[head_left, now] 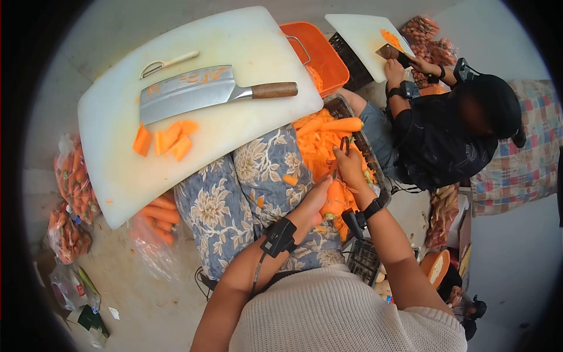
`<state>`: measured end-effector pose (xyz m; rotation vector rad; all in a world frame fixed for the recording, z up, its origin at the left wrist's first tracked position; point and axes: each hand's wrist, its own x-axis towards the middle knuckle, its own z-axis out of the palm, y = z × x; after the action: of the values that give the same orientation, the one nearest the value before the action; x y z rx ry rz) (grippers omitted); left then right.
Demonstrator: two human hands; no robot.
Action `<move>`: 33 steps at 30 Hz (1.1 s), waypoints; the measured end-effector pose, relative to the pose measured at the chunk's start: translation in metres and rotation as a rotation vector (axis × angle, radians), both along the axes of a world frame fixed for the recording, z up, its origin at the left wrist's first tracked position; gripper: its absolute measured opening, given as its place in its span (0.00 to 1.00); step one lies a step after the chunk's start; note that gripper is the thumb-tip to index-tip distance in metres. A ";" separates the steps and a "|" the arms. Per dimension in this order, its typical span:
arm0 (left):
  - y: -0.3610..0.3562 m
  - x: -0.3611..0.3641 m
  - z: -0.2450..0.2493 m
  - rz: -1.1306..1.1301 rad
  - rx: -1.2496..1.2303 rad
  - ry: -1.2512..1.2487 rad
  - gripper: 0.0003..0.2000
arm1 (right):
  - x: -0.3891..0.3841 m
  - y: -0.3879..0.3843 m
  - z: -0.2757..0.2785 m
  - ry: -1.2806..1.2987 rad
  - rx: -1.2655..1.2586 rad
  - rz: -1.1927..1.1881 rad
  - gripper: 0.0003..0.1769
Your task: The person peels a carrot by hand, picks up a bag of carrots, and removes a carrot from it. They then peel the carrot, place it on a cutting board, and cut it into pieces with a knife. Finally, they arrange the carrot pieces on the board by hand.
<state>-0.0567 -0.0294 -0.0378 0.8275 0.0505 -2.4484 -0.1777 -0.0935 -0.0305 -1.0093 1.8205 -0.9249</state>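
My left hand [318, 202] is wrapped round a thick orange carrot [334, 198], held above a dark crate [379, 176] full of carrot peelings. My right hand [350, 167] grips a peeler [344, 142] with a dark frame, close against the upper end of that carrot. My fingers partly cover the peeler. Inside the crate, a whole peeled carrot [343, 124] lies on the peelings [314, 149].
Across my lap lies a white cutting board [234, 44] bearing a cleaver [187, 94], a white peeler [170, 62] and carrot chunks [167, 138]. Beyond stands an orange bin [328, 58]. A co-worker [446, 129] cuts carrot at another board [358, 41]. Bagged carrots [75, 176] stand left.
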 end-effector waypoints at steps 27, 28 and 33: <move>-0.002 0.027 0.012 -0.022 -0.040 0.261 0.22 | -0.085 0.000 -0.010 -0.427 0.130 -0.479 0.17; -0.005 0.026 0.013 0.038 0.070 0.306 0.22 | -0.080 0.006 -0.008 -0.402 0.086 -0.486 0.16; -0.001 0.021 0.001 0.097 0.029 0.330 0.22 | -0.014 0.041 0.048 -0.297 -0.109 -0.341 0.19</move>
<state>-0.0356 -0.0307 -0.0367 0.4147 0.2424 -2.4716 -0.1919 -0.0524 0.0177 -0.5918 1.7290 -1.3171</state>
